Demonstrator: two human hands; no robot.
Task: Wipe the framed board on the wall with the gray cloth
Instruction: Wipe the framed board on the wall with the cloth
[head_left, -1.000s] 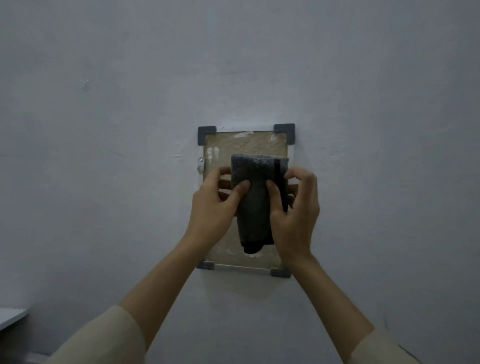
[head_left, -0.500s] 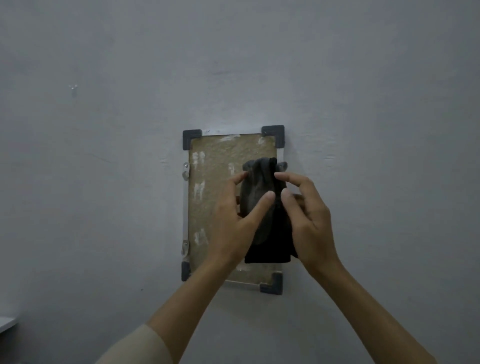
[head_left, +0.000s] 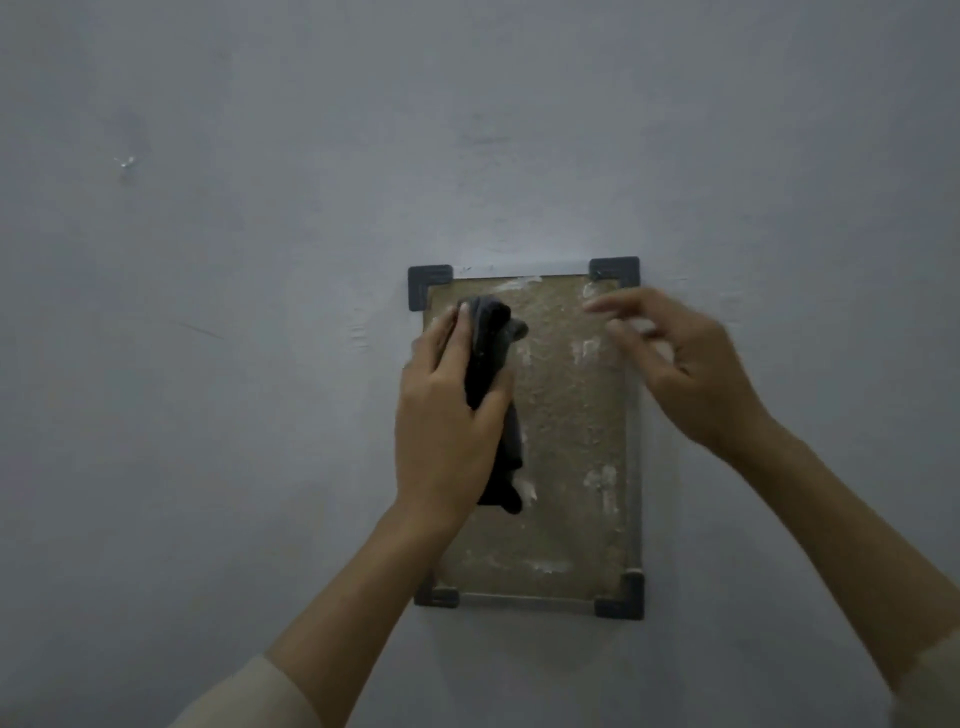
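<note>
1. Framed board (head_left: 566, 441) hung on the gray wall (head_left: 234, 364), centre to lower centre of the frame, upright, with dark corner brackets at all four corners.
2. Board surface was brownish and speckled, with pale smears along the top edge, mid-right and near the bottom.
3. Gray cloth (head_left: 493, 374) sat bunched against the upper left part of the board, its tail hanging down toward mid-height.
4. Left hand (head_left: 447, 415) was closed around the cloth: fingers wrapped over its left side, thumb across the front, pressing it onto the board.
5. Right hand (head_left: 680, 364) was at the board's upper right, over its right edge, motion-blurred. Fingers loosely curled and spread apart, holding nothing; couldn't tell if they touched the board.
6. Both forearms came in from the bottom of the frame, with pale sleeve cuffs at lower left and lower right.
</note>
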